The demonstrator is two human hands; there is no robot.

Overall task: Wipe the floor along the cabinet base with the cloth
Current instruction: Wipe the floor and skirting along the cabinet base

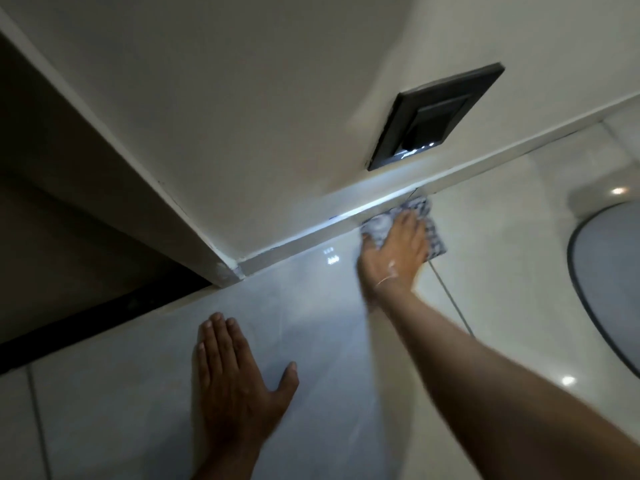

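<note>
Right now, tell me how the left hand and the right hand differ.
The left hand lies flat and bare on the floor, fingers spread; the right hand presses a checked cloth onto the floor. The left hand sits near the camera, away from the cabinet base; the right hand reaches out to that base. The left hand looks sharp, the right hand blurred. Both are palm down.

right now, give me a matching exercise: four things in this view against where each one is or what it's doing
Things:
1. right hand
2. left hand
3. checked cloth
4. black wall plate

States:
A. set into the white panel above the base strip
B. flat on bare floor tile, palm down
C. pressing the cloth
D. on the floor against the base strip

Pairs: 1-C, 2-B, 3-D, 4-A
</note>
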